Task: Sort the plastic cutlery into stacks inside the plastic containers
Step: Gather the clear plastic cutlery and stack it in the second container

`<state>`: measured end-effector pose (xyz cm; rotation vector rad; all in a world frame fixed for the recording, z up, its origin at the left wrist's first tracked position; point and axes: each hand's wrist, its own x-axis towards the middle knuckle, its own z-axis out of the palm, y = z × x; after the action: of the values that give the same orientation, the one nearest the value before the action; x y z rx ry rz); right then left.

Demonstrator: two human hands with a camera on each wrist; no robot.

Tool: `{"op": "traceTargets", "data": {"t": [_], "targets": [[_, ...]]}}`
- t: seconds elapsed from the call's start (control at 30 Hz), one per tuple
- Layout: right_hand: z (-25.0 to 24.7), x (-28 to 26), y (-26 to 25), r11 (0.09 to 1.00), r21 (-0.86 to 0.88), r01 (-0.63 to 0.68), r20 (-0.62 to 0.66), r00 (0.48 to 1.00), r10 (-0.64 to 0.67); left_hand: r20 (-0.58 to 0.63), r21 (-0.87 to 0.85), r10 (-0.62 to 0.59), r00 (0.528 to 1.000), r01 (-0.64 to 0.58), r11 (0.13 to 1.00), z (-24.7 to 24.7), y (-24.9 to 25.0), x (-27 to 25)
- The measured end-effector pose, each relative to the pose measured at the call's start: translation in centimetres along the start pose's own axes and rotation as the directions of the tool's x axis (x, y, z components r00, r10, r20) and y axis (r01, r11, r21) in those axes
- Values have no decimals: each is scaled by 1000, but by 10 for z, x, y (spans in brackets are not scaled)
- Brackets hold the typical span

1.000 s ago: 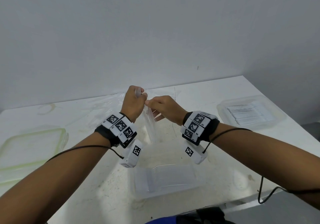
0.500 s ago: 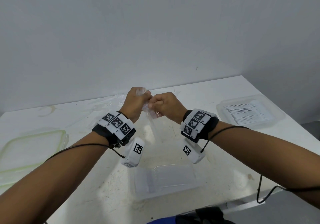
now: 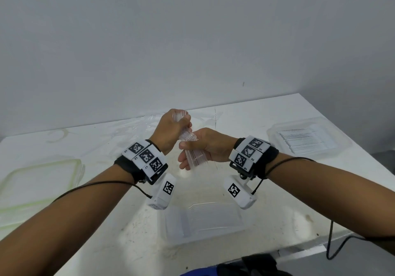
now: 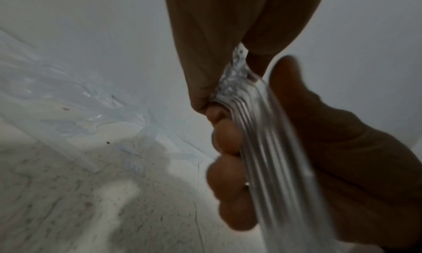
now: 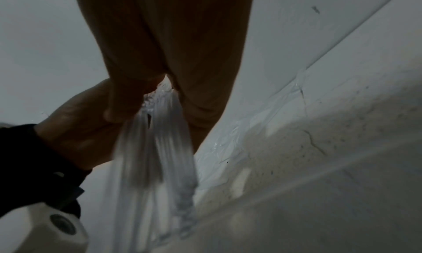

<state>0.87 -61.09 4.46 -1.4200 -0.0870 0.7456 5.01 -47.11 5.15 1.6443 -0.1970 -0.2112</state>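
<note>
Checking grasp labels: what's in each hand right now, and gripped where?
Both hands hold one bundle of clear plastic cutlery. The left hand grips its upper end; the right hand wraps the handles lower down. Cutlery type cannot be told.

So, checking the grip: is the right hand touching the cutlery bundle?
Touching. The left wrist view shows the right hand with fingers curled round the clear cutlery bundle.

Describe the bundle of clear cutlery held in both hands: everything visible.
The bundle of clear cutlery is a nested stack of transparent, glossy plastic pieces, their type not discernible. It is held above the table, tilted. The left hand grips its upper end; the right hand is wrapped round the handles lower down. The handles fan slightly in the left wrist view. Nothing else touches it.
</note>
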Motion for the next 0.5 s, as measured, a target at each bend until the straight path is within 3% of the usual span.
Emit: {"op": "traceTargets", "data": {"t": [0.13,0.33,0.5], "targets": [[3,0,7,998,64,10,0,1000,-10,-50,-33,-15,999,14,999,5,-3,-6],[6,-1,11,983,180,32,32,999,-38,19,-211,-154,988,154,965,2,7,-12],[5,0,10,965,257,56,-5,998,-57,48,-25,-110,993,112,993,-3,1,-18]]}}
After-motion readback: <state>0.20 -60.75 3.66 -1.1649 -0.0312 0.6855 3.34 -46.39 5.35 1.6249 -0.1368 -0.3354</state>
